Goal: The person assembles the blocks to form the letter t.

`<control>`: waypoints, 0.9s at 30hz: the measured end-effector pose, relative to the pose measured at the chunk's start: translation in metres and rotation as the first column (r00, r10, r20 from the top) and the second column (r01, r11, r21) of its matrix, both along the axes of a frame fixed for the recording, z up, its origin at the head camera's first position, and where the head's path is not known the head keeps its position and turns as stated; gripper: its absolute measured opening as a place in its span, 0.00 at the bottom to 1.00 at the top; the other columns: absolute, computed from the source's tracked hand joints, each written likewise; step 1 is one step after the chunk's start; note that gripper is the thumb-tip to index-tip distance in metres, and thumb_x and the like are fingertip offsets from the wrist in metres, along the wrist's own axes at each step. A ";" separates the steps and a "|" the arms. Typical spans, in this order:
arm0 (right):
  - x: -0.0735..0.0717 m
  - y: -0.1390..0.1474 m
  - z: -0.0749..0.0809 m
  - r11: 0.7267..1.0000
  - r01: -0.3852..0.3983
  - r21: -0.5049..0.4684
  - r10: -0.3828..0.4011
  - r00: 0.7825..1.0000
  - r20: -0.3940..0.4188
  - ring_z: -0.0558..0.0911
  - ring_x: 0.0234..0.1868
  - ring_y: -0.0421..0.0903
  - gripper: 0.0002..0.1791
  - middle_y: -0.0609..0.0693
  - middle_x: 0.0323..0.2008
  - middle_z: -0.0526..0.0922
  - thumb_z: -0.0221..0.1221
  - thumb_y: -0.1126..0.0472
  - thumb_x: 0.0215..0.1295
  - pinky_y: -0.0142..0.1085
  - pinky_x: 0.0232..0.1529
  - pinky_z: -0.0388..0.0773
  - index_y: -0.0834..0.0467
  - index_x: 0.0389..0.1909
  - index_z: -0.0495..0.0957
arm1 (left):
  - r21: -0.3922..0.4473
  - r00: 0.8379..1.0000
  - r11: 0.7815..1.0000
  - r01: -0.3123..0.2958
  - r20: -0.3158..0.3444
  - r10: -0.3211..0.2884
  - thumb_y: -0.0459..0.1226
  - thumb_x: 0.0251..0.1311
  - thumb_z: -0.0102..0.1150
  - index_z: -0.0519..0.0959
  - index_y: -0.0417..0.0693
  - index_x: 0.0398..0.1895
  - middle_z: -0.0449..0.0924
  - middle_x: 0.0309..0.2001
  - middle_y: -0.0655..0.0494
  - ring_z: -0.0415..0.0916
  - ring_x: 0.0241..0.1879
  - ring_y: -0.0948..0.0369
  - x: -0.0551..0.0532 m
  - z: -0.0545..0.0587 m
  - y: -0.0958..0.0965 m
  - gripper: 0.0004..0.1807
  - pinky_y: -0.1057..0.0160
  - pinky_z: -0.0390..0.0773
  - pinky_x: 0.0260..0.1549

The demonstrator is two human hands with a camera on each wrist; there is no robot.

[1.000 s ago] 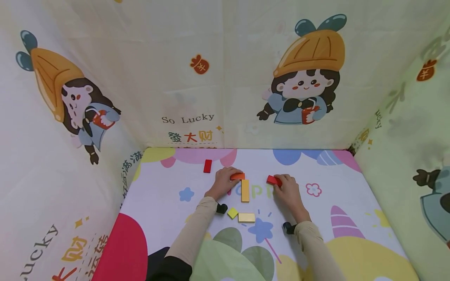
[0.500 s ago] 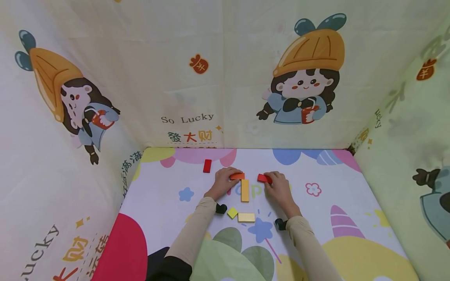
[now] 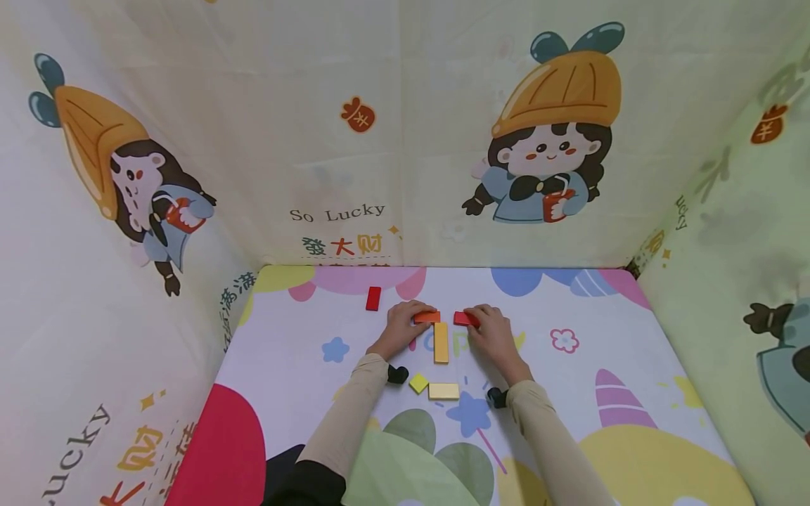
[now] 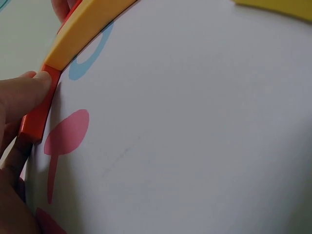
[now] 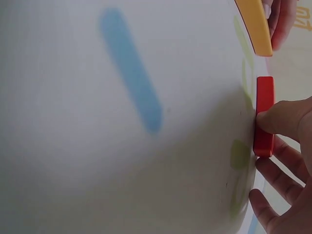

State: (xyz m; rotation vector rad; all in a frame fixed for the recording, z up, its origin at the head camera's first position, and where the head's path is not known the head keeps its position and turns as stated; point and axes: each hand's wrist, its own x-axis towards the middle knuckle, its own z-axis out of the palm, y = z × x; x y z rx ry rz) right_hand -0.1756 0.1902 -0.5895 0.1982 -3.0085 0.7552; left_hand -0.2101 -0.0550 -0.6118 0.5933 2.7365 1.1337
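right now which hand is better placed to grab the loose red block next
Probably the left hand: it is nearer the loose red block, though it would first have to release the orange block. The right hand grips the other red block and is farther away.

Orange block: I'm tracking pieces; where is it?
In the head view, the orange block juts left from the far end of the yellow block, pinched by the left hand.

Cream walls [image 3: 436,84], printed with cartoon figures [image 3: 553,144] and lettering [image 3: 337,213], enclose a white table [image 3: 285,351] with pastel patterning; shadows soft.
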 end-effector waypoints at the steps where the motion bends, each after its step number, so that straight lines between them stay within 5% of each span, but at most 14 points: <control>1: -0.001 -0.001 0.000 1.000 -0.004 0.003 0.004 1.000 -0.002 0.76 0.63 0.62 0.22 0.60 0.62 0.81 0.65 0.61 0.69 0.61 0.63 0.73 0.56 0.64 0.80 | 0.001 1.000 1.000 -0.001 0.002 0.001 0.45 0.72 0.63 0.79 0.68 0.67 0.79 0.66 0.62 0.71 0.69 0.58 0.000 0.000 0.000 0.22 0.44 0.59 0.75; 16: -0.006 -0.013 -0.003 0.998 -0.053 0.016 0.054 0.997 -0.050 0.77 0.61 0.61 0.21 0.59 0.59 0.82 0.66 0.62 0.68 0.61 0.59 0.75 0.56 0.61 0.82 | 0.026 1.000 1.000 0.007 -0.001 -0.007 0.46 0.72 0.64 0.80 0.67 0.66 0.80 0.65 0.62 0.71 0.69 0.58 0.000 -0.001 -0.001 0.21 0.42 0.59 0.76; 27: -0.009 -0.018 -0.004 0.997 -0.070 0.024 0.070 0.998 -0.005 0.76 0.64 0.60 0.22 0.57 0.61 0.81 0.66 0.61 0.69 0.61 0.63 0.73 0.54 0.63 0.82 | 0.040 1.000 0.999 0.007 -0.016 -0.006 0.45 0.71 0.65 0.81 0.66 0.65 0.81 0.63 0.60 0.72 0.68 0.56 0.001 0.001 -0.003 0.21 0.41 0.60 0.75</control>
